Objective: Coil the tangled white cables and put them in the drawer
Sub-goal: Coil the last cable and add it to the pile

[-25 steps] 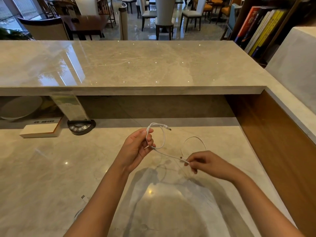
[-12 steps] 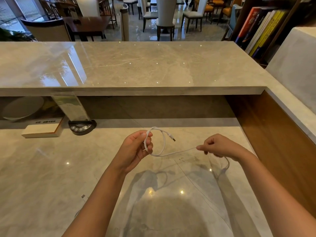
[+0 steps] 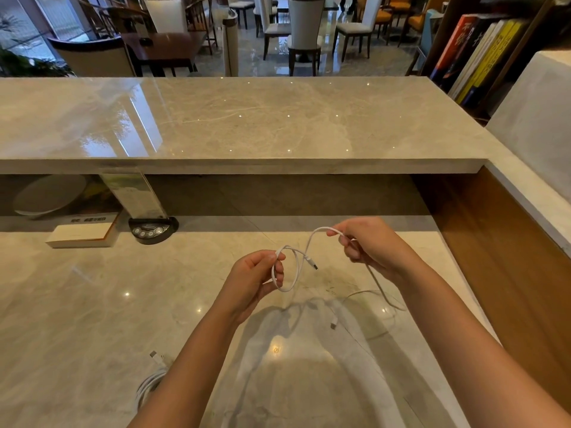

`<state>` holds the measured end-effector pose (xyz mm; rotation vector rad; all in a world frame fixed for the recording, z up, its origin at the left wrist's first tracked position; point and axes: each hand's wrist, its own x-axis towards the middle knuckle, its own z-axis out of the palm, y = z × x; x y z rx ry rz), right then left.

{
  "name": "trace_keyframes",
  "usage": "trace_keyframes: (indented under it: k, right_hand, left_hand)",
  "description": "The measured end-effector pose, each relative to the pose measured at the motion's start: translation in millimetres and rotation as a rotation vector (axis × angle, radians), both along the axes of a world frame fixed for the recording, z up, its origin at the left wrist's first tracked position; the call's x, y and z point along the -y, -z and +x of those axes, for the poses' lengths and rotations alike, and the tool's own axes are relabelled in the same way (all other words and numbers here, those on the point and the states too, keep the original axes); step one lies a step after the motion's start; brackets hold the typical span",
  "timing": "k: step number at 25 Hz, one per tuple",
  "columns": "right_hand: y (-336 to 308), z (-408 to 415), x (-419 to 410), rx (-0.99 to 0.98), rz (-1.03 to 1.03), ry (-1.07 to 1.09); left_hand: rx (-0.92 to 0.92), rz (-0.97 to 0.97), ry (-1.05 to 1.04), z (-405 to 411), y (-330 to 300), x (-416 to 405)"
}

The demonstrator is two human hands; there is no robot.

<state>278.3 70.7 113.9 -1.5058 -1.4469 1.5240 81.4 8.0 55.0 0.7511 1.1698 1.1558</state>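
Left hand (image 3: 251,281) grip pinching small loop of white cable (image 3: 295,270), right hand (image 3: 369,244) curled round its length

A book (image 3: 82,234) lies left of the hands, behind a coiled cable (image 3: 148,387).

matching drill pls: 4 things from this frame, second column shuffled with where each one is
Things:
1. left hand
2. right hand
3. second white cable
4. book

Places:
A. flat on the counter, far left, under the raised ledge
B. pinching a small loop of the white cable
C. on the counter by the left forearm
D. gripping the cable further along, raised to the right

Pairs: 1-B, 2-D, 3-C, 4-A
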Motion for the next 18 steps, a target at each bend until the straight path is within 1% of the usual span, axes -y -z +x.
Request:
trace_keyframes:
  k: [2,3,5,6,8,10,12,13,16,17,18]
  right_hand:
    - [-2.6,-5.3,15.7,-0.112,0.024,-0.027]
    - [-2.3,-9.5,24.7,-0.125,0.056,-0.038]
    - [1.7,-20.4,41.8,-0.082,0.170,-0.049]
    - [5.7,-25.9,48.6,-0.028,0.257,-0.052]
    - [16.7,-34.7,58.4,0.142,0.474,-0.060]
    - [29.2,-39.8,64.9,0.312,0.688,-0.072]
    - [40.8,-43.4,69.8,0.409,0.840,-0.086]
    - [45.5,-45.5,71.3,0.445,0.890,-0.088]
    - [55.5,-50.9,72.8,0.508,0.976,-0.052]
    - [56.3,-51.7,73.0,0.483,0.954,-0.035]
    - [56.2,-50.7,73.2,0.427,0.884,-0.019]
  left_hand:
    - [0.002,-0.011,-0.069,2.1,2.1,-0.9]
    - [-0.004,-0.008,-0.086,3.4,2.7,-1.0]
    - [-0.025,0.013,-0.085,7.9,2.3,-0.3]
    - [-0.032,0.029,-0.071,10.8,1.2,0.3]
    - [-0.005,0.054,-0.040,15.6,-2.4,2.5]
    - [0.102,0.054,-0.030,17.8,-6.5,4.2]
    - [0.218,0.040,-0.035,17.6,-10.8,4.9]
    - [0.243,0.035,-0.037,17.4,-12.1,5.0]
    - [0.246,0.029,-0.048,18.0,-12.5,5.6]
    - [0.275,0.030,-0.060,17.2,-12.1,5.5]
    - [0.332,0.035,-0.076,16.0,-11.3,4.7]
